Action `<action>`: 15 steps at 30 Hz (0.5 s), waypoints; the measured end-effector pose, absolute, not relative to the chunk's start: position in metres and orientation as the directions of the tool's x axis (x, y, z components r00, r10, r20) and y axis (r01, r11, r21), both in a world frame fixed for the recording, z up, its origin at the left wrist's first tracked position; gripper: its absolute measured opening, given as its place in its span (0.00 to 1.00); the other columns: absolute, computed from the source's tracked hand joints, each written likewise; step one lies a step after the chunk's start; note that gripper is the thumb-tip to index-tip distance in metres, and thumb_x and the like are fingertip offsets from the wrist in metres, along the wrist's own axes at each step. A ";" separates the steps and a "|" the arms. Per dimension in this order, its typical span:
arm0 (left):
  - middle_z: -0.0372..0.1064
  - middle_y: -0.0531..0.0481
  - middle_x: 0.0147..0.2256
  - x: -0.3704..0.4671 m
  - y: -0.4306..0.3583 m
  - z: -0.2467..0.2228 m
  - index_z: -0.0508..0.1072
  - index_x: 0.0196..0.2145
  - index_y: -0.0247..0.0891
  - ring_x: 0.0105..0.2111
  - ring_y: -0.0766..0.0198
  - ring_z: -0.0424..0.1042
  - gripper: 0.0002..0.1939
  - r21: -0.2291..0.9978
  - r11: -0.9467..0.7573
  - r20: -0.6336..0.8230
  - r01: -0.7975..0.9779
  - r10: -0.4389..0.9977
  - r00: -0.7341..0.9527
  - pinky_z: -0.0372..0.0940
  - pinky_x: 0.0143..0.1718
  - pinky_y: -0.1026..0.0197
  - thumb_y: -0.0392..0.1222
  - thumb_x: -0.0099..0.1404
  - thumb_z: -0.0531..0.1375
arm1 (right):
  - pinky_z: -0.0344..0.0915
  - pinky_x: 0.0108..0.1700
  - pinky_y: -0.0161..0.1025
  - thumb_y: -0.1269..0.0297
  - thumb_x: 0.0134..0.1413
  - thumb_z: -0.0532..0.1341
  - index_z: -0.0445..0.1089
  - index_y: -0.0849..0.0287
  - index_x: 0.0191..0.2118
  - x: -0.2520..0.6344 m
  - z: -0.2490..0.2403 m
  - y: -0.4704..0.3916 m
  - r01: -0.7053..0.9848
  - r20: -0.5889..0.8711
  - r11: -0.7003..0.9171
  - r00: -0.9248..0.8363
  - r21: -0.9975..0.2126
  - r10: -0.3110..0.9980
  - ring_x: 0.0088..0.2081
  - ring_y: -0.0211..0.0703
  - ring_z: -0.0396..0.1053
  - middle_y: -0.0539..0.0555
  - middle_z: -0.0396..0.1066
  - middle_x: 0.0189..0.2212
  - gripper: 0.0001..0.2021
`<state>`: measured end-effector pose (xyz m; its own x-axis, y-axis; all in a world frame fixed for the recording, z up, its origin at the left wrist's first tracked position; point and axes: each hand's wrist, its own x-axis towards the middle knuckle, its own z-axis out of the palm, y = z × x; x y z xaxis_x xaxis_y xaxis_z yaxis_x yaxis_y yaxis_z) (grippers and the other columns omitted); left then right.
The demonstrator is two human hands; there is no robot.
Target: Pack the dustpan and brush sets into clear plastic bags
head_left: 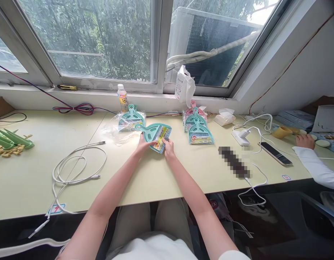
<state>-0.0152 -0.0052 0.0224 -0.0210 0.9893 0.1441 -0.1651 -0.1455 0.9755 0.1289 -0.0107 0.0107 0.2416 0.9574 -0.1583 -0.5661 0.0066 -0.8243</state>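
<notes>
Between my two hands is a teal dustpan and brush set [149, 133] with a yellow label, tilted so that its handle points up and left. My left hand [144, 145] grips its left side near the lower edge. On its right side, my right hand [168, 146] holds the edge with the thumb on the label. Just behind lies another teal dustpan set [131, 117] beside crumpled clear plastic [116, 130]. Right of my hands sits a group of wrapped sets, with a teal dustpan set [201, 133] in front and a pink dustpan [193, 104] at the back.
A drink bottle [123, 98] stands by the window sill. Coiled white cable [57, 173] lies at left, near green and yellow plastic parts [12, 142]. At right are a tissue pack [225, 117], a power strip [240, 137], a phone [275, 153] and another person's hand [305, 141].
</notes>
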 end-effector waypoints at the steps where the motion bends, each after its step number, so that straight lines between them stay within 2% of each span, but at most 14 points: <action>1: 0.66 0.42 0.54 -0.013 -0.006 0.023 0.62 0.56 0.42 0.57 0.49 0.66 0.48 0.974 -0.149 0.144 -0.171 0.989 -0.045 0.62 0.59 0.46 0.37 0.38 0.77 | 0.75 0.40 0.39 0.69 0.46 0.67 0.71 0.61 0.36 0.129 0.010 -0.010 -0.573 -0.167 0.007 0.250 -0.819 0.954 0.34 0.42 0.77 0.52 0.79 0.31 0.09; 4: 0.66 0.42 0.55 -0.009 -0.010 0.026 0.59 0.59 0.44 0.57 0.49 0.66 0.49 0.958 -0.105 0.124 -0.269 0.991 0.056 0.62 0.59 0.46 0.38 0.42 0.76 | 0.75 0.41 0.40 0.69 0.47 0.67 0.71 0.61 0.36 0.131 0.009 -0.008 -0.590 -0.189 0.013 0.279 -0.807 0.941 0.34 0.42 0.77 0.52 0.78 0.31 0.09; 8: 0.73 0.43 0.46 -0.014 -0.010 0.030 0.64 0.56 0.40 0.51 0.49 0.72 0.40 0.929 0.065 0.046 -0.364 0.957 0.288 0.63 0.57 0.45 0.39 0.46 0.73 | 0.76 0.40 0.40 0.69 0.48 0.67 0.70 0.60 0.36 0.137 0.009 -0.007 -0.596 -0.213 0.012 0.306 -0.803 0.928 0.33 0.42 0.77 0.52 0.78 0.31 0.08; 11: 0.74 0.45 0.43 -0.019 -0.008 0.029 0.66 0.53 0.39 0.48 0.50 0.73 0.39 0.930 0.068 0.042 -0.361 0.957 0.286 0.63 0.56 0.45 0.34 0.43 0.72 | 0.76 0.39 0.40 0.70 0.50 0.66 0.71 0.60 0.37 0.139 0.009 -0.007 -0.606 -0.218 0.000 0.286 -0.796 0.933 0.33 0.41 0.77 0.51 0.78 0.31 0.07; 15: 0.73 0.45 0.42 -0.019 -0.007 0.026 0.66 0.52 0.38 0.48 0.49 0.73 0.38 0.944 0.056 0.028 -0.324 0.968 0.248 0.64 0.54 0.45 0.33 0.41 0.70 | 0.76 0.40 0.40 0.71 0.50 0.65 0.71 0.60 0.37 0.138 0.010 -0.008 -0.600 -0.216 -0.010 0.272 -0.800 0.938 0.33 0.41 0.76 0.51 0.78 0.32 0.07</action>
<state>-0.0193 -0.0068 0.0263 0.2476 0.9685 0.0279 -0.3241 0.0556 0.9444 0.1379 -0.0077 0.0101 0.2720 0.9378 -0.2156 -0.5997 -0.0101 -0.8002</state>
